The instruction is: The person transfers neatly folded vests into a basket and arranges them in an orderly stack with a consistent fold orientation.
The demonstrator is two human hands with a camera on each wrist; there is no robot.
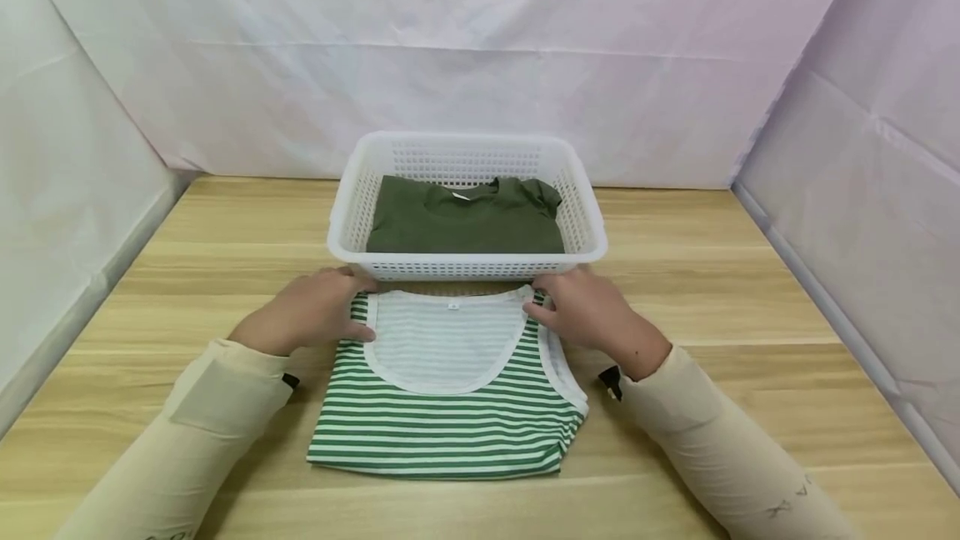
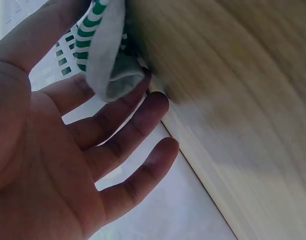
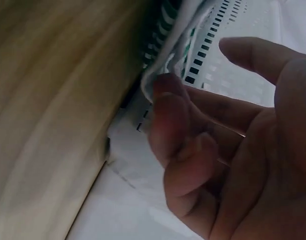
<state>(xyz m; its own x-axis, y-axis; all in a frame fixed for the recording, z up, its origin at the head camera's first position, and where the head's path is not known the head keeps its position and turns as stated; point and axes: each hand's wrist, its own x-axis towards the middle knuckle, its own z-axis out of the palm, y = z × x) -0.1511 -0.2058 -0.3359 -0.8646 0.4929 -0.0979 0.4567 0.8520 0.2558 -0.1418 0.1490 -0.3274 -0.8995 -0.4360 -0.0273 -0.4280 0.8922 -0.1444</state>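
Observation:
A green-and-white striped tank top (image 1: 442, 427) lies folded on the table, its white-bound neckline towards the basket. My left hand (image 1: 318, 312) is at its left shoulder strap; in the left wrist view the white-edged strap (image 2: 105, 65) hangs between the thumb and the outstretched fingers (image 2: 138, 182). At the opposite strap is my right hand (image 1: 588, 312). In the right wrist view its fingertips touch the edge of the cloth (image 3: 165, 55) from below, while the thumb stands apart from it.
Just beyond the tank top stands a white plastic basket (image 1: 468, 267), holding a folded dark green T-shirt (image 1: 468, 223). The wooden table (image 1: 712, 273) is enclosed by pale cloth walls (image 1: 480, 65) at the back and both sides.

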